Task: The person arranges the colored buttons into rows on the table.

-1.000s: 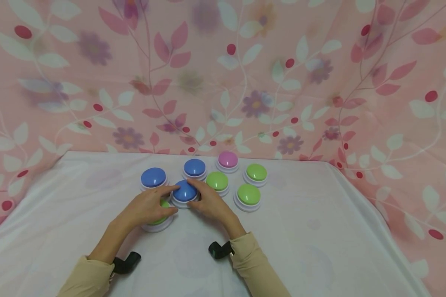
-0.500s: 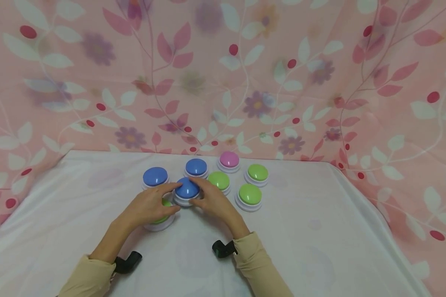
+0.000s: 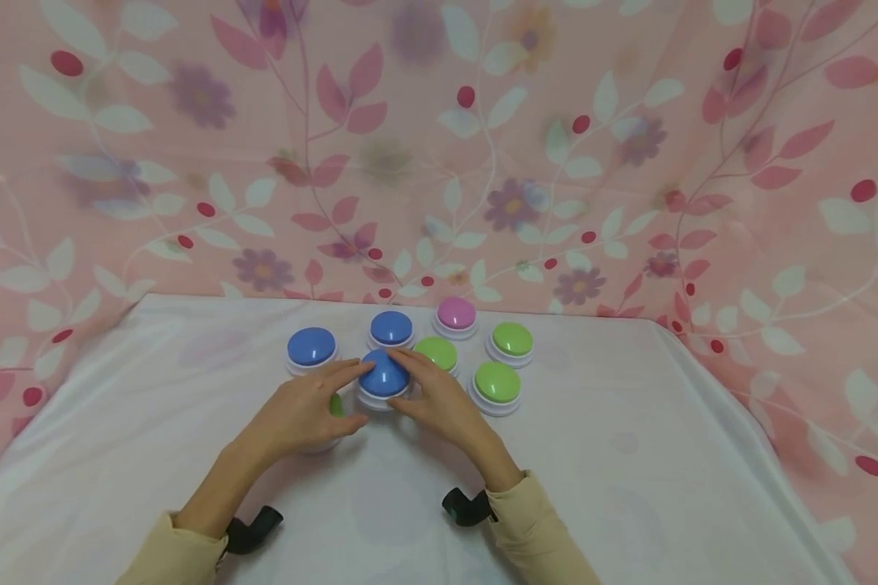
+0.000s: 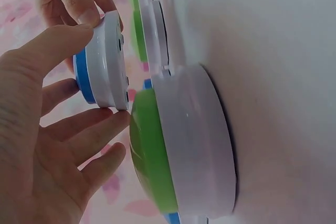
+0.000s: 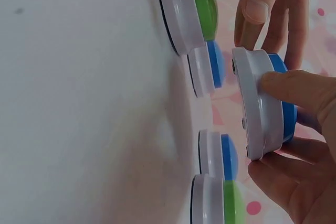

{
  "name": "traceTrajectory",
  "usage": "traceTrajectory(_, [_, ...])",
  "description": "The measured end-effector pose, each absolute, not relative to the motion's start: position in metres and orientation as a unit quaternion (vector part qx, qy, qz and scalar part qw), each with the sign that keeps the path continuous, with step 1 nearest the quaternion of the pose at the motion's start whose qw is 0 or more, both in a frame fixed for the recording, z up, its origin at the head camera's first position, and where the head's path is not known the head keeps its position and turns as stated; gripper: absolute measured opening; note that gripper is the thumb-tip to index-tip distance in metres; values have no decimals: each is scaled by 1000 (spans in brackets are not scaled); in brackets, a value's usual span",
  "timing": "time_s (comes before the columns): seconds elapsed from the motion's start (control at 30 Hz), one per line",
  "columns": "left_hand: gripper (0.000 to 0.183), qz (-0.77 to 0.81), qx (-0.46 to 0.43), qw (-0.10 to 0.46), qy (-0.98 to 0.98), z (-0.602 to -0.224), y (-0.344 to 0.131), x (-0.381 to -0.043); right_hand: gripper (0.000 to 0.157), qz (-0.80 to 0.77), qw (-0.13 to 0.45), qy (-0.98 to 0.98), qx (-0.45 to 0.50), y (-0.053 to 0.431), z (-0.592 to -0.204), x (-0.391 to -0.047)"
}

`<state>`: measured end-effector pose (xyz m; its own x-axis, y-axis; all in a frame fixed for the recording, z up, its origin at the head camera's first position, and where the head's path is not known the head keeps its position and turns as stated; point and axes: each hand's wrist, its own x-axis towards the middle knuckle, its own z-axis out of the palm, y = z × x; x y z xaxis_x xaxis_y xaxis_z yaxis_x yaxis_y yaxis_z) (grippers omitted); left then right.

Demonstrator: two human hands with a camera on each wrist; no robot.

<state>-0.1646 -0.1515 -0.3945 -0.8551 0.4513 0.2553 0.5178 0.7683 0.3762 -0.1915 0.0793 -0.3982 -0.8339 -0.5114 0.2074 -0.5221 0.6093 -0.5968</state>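
Observation:
A blue-domed push button [image 3: 384, 375] with a white round base is held in the air between both hands, roughly level. My left hand [image 3: 303, 413] holds it from the left, with fingertips at its dome and base. From the other side my right hand [image 3: 446, 404] grips it, the thumb [image 5: 299, 87] lying along the white base. Small feet show under that base in the wrist views. Beneath and behind the left hand stands a green push button [image 4: 149, 150], mostly hidden in the head view.
Two more blue buttons [image 3: 311, 347] stand behind the hands, with a pink button [image 3: 457, 314] at the back. Several green buttons [image 3: 497, 383] are close by on the right. All rest on a white cloth-covered table [image 3: 629, 487] before a floral curtain [image 3: 439, 162].
Both hands have raised the blue button off the cloth and carried it a little to the right. The head view has also shifted slightly. The other buttons have stayed put.

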Motion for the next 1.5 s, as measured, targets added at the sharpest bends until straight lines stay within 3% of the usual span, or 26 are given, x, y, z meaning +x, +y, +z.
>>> traceTrajectory(0.4, [74,-198,-298,71,-931,-402,-131,-152,66,332,5,-901,281,105,-405,-166])
traceTrajectory(0.77, [70,-207,-281,49,-936,-402,-138,-152,62,350,19,-893,283,93,-415,-166])
traceTrajectory(1.5, [62,-202,-281,12,-938,-404,-141,-156,62,340,-15,-894,293,86,-419,-166])
